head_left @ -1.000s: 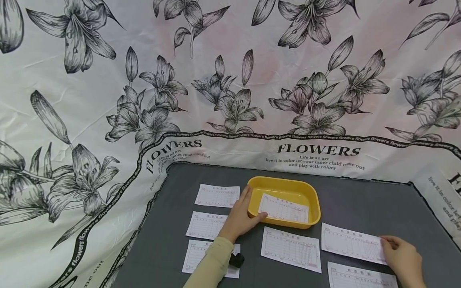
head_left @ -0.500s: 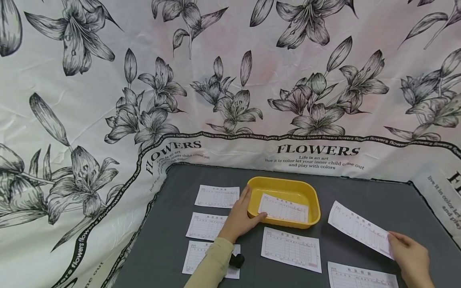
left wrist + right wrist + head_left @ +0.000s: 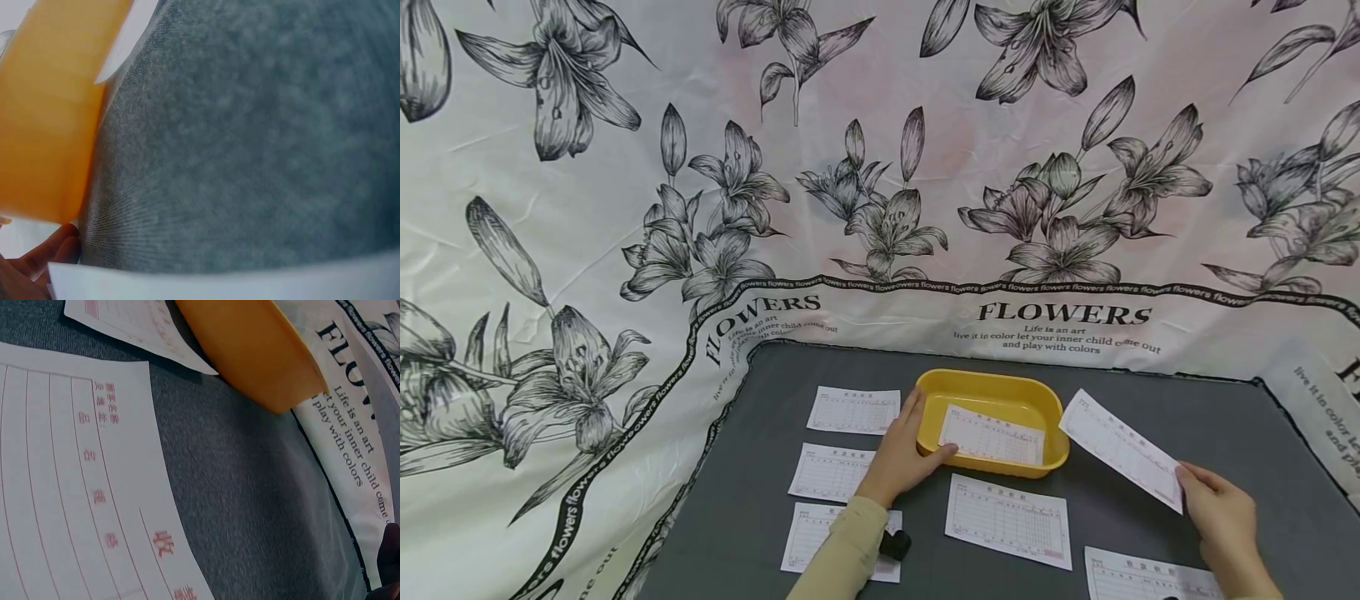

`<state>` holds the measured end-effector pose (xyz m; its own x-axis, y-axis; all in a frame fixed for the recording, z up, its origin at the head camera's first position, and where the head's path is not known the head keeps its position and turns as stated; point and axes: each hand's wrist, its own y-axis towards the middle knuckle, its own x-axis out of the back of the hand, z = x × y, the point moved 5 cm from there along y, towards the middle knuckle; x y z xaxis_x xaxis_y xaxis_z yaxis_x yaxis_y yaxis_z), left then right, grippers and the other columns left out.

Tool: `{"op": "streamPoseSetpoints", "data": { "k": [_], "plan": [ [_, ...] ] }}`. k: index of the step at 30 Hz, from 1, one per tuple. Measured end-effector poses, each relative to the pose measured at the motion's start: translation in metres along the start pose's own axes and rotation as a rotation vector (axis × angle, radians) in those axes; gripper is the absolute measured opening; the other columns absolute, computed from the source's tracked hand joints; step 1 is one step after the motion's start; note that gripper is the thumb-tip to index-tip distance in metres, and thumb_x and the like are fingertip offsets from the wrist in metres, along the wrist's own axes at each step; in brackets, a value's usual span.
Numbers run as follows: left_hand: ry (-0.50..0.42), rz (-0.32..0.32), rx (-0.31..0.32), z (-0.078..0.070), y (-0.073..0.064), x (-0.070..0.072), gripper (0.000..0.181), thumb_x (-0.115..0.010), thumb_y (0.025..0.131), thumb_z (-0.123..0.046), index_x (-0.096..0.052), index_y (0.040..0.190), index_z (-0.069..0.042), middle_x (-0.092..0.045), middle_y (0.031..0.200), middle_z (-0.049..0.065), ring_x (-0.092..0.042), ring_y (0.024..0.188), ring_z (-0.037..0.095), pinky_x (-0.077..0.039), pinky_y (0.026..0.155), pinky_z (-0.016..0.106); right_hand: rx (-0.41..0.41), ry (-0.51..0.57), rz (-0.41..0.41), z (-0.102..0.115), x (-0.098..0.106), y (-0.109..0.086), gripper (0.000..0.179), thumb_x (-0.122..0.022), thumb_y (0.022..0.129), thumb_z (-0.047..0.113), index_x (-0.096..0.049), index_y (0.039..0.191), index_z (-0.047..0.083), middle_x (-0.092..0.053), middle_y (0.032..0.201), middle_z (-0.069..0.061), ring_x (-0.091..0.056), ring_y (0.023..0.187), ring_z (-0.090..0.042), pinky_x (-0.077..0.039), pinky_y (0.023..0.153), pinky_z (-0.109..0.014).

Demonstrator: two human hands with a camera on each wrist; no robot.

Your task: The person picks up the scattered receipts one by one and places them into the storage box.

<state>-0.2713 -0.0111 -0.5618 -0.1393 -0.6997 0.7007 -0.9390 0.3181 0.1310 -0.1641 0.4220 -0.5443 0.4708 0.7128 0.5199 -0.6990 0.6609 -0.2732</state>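
My left hand (image 3: pixel 898 457) rests against the left side of a yellow plastic basin (image 3: pixel 1054 433), fingers along its left edge and thumb at the near rim. A printed receipt slip (image 3: pixel 991 435) lies inside the basin. My right hand (image 3: pixel 1219 510) pinches another receipt slip (image 3: pixel 1120 450) by its right end. This slip is raised and tilted, its far left corner close to the basin's right rim. In the right wrist view, red-printed paper (image 3: pixel 69 456) fills the left side, and the orange-looking basin (image 3: pixel 256 350) is above. The left wrist view shows fingers (image 3: pixel 47 253) beside the basin wall (image 3: pixel 50 106).
Three receipt slips stand in a column left of the basin: top (image 3: pixel 854 410), middle (image 3: pixel 827 468) and bottom (image 3: pixel 808 533), partly under the left sleeve. One slip (image 3: pixel 1007 518) lies before the basin, another (image 3: pixel 1142 575) at front right. Flowered cloth (image 3: pixel 880 167) hangs behind the grey table.
My right hand has lifted the receipt slip off the table and carried it left and away from me, toward the basin. The left hand and basin stay in place.
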Motion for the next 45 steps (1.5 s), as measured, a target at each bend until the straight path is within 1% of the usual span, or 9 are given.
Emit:
{"op": "streamPoseSetpoints", "data": {
  "k": [8,15,23,25,27,29,31,36,45],
  "plan": [
    [-0.006,0.0,-0.011,-0.002,0.0,0.0,0.107,-0.065,0.093,-0.074,-0.017,0.172,-0.021,-0.007,0.178,-0.015,-0.032,0.159,0.029,-0.033,0.126,0.054,0.087,-0.025,0.023,0.016,-0.029,-0.01,0.054,-0.052,0.11,0.034,-0.06,0.144,-0.007,-0.058,0.144,-0.031,-0.056,0.102,-0.017,-0.042,0.073,-0.024],
    [-0.009,-0.01,-0.014,-0.002,-0.001,0.0,0.106,-0.068,0.093,-0.071,-0.016,0.172,-0.022,-0.007,0.178,-0.015,-0.034,0.158,0.029,-0.034,0.126,0.053,0.153,-0.02,0.045,0.029,-0.052,-0.019,0.052,-0.051,0.111,0.033,-0.062,0.141,-0.009,-0.059,0.143,-0.032,-0.057,0.12,-0.035,-0.042,0.08,-0.029],
    [-0.009,-0.002,-0.016,-0.005,0.002,-0.002,0.107,-0.066,0.093,-0.073,-0.016,0.172,-0.022,-0.007,0.178,-0.015,-0.034,0.158,0.029,-0.034,0.125,0.053,0.212,-0.048,0.062,0.044,-0.063,-0.026,0.05,-0.052,0.111,0.032,-0.065,0.138,-0.007,-0.063,0.142,-0.029,-0.061,0.123,-0.032,-0.043,0.077,-0.022],
    [-0.004,-0.003,-0.015,-0.005,0.003,-0.002,0.107,-0.066,0.093,-0.072,-0.016,0.172,-0.022,-0.006,0.178,-0.016,-0.033,0.158,0.029,-0.034,0.126,0.053,0.222,-0.052,0.08,0.047,-0.067,-0.027,0.05,-0.053,0.111,0.034,-0.065,0.139,-0.005,-0.064,0.142,-0.028,-0.064,0.116,-0.024,-0.043,0.077,-0.02],
    [0.002,-0.007,-0.014,-0.005,0.003,-0.001,0.107,-0.067,0.093,-0.071,-0.016,0.172,-0.022,-0.006,0.178,-0.016,-0.033,0.158,0.028,-0.034,0.126,0.052,0.244,-0.044,0.098,0.051,-0.072,-0.03,0.05,-0.054,0.11,0.034,-0.066,0.138,-0.006,-0.065,0.139,-0.028,-0.064,0.103,-0.01,-0.044,0.075,-0.018],
    [0.009,-0.014,-0.016,-0.005,0.003,-0.001,0.107,-0.067,0.093,-0.071,-0.017,0.172,-0.021,-0.007,0.178,-0.015,-0.035,0.157,0.028,-0.035,0.125,0.052,0.262,-0.037,0.109,0.054,-0.076,-0.033,0.049,-0.055,0.11,0.033,-0.067,0.137,-0.006,-0.067,0.137,-0.028,-0.059,0.091,0.004,-0.044,0.073,-0.015],
    [0.01,-0.019,-0.02,-0.005,0.002,0.0,0.106,-0.068,0.093,-0.07,-0.017,0.172,-0.021,-0.008,0.178,-0.014,-0.036,0.157,0.029,-0.035,0.125,0.052,0.285,-0.024,0.104,0.058,-0.08,-0.035,0.046,-0.057,0.11,0.03,-0.069,0.134,-0.007,-0.07,0.132,-0.027,-0.054,0.083,0.012,-0.044,0.07,-0.013],
    [-0.006,-0.024,-0.03,-0.005,0.001,0.001,0.104,-0.07,0.094,-0.065,-0.019,0.172,-0.017,-0.01,0.179,-0.01,-0.037,0.156,0.03,-0.035,0.125,0.053,0.315,0.0,0.083,0.064,-0.085,-0.039,0.04,-0.059,0.109,0.025,-0.07,0.129,-0.008,-0.074,0.121,-0.027,-0.056,0.074,0.01,-0.046,0.063,-0.012],
    [-0.004,-0.014,-0.007,-0.002,0.0,0.001,0.104,-0.07,0.094,-0.065,-0.02,0.171,-0.017,-0.009,0.179,-0.011,-0.032,0.159,0.029,-0.032,0.126,0.053,0.319,-0.001,0.074,0.068,-0.088,-0.04,0.039,-0.059,0.109,0.023,-0.071,0.128,-0.009,-0.074,0.12,-0.028,-0.057,0.073,0.008,-0.047,0.061,-0.013]
  ]
}}
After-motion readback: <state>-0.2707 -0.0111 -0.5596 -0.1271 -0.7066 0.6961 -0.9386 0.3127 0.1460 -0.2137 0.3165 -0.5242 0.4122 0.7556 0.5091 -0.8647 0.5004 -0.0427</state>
